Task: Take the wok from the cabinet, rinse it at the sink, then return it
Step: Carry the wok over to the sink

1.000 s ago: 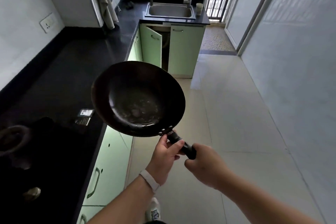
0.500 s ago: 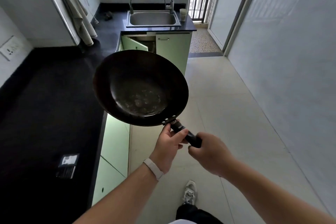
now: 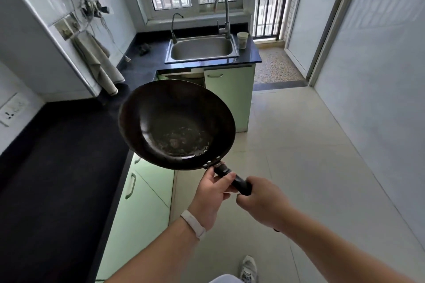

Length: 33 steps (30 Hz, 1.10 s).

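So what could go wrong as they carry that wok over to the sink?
The wok is held out only by its handle, in the left hand and right hand, so it might tip. Near the sink, its rim could knock the tall faucet or the cup beside the basin.

Bare forearms, no sleeves in view. White wristband [image 3: 192, 223] snug on the left wrist, just behind the left hand [image 3: 211, 193]. Right hand [image 3: 262, 200] bare. Below the wristband: white sneaker [image 3: 248, 269] with grey markings, pale trouser edge beside it.
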### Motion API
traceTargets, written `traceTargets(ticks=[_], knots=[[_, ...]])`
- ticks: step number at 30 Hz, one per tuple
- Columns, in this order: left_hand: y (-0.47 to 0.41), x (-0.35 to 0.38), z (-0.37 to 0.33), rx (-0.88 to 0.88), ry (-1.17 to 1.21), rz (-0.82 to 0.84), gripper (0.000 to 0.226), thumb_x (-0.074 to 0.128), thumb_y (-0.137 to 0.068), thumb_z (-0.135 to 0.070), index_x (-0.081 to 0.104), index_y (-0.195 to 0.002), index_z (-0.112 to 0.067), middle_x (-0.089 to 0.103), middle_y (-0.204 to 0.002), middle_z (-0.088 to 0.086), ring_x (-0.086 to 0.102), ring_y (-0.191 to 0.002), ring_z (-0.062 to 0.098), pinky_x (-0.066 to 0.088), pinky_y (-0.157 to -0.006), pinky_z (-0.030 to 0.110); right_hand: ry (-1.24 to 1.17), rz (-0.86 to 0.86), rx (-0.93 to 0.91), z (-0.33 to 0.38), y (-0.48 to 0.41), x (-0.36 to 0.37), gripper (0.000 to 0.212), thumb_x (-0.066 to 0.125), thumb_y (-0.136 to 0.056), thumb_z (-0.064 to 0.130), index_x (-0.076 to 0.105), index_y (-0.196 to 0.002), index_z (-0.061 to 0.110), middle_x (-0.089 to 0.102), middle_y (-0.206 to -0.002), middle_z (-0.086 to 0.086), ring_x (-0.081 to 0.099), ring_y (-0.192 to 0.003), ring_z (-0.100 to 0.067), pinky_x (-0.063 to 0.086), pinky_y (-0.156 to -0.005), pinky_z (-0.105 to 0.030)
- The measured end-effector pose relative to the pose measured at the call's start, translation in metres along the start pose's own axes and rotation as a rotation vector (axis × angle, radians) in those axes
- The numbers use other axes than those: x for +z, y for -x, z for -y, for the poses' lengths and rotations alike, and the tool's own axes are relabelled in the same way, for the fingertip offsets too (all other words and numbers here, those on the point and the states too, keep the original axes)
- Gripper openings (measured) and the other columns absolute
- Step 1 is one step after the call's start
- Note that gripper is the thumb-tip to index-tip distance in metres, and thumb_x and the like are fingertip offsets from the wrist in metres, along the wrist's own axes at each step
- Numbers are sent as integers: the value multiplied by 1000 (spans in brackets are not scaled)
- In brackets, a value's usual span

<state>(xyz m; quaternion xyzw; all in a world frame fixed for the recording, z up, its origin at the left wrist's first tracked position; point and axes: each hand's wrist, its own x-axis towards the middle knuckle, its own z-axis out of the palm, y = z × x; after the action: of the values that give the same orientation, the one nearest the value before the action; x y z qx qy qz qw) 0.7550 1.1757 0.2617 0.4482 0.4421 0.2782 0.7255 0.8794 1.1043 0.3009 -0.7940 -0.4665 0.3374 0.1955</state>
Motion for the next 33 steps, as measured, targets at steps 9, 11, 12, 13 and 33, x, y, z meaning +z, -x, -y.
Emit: traceTargets(ticks=[9, 11, 12, 13, 33], knots=[[-106, 50, -38, -14, 24, -23, 19, 64, -92, -19, 60, -110, -18, 73, -87, 3, 67, -82, 23, 44, -79, 36, 27, 15, -21, -15, -103, -70, 9, 60, -80, 23, 60, -81, 13, 56, -65, 0, 51, -57, -19, 35, -48, -29], [-129, 58, -45, -14, 19, -17, 18, 64, -92, -19, 59, -109, -18, 74, -88, 3, 68, -82, 23, 44, -79, 36, 36, 10, -24, -17, -123, -83, 10, 60, -82, 23, 60, -82, 13, 55, -65, 1, 49, -56, -17, 34, -47, -28], [-142, 62, -48, -15, 19, -13, 18, 64, -93, -18, 59, -110, -18, 74, -88, 3, 69, -81, 23, 45, -79, 35, 40, 8, -23, -17, -135, -89, 9, 59, -82, 23, 58, -80, 14, 54, -65, 1, 48, -55, -17, 33, -46, -27], [-155, 65, -52, -18, 23, -11, 18, 64, -93, -17, 59, -111, -17, 74, -87, 3, 70, -79, 22, 45, -79, 35, 38, 7, -16, -17, -147, -93, 9, 59, -82, 23, 57, -78, 15, 54, -64, 2, 48, -55, -16, 33, -46, -27], [-486, 83, -186, -55, 133, 158, 10, 63, -93, -8, 56, -95, -17, 72, -71, -5, 66, -58, 10, 40, -68, 32, 82, -62, 108, 54, -453, -214, 22, 58, -82, 22, 47, -63, 21, 50, -56, 3, 45, -49, -14, 35, -48, -29]])
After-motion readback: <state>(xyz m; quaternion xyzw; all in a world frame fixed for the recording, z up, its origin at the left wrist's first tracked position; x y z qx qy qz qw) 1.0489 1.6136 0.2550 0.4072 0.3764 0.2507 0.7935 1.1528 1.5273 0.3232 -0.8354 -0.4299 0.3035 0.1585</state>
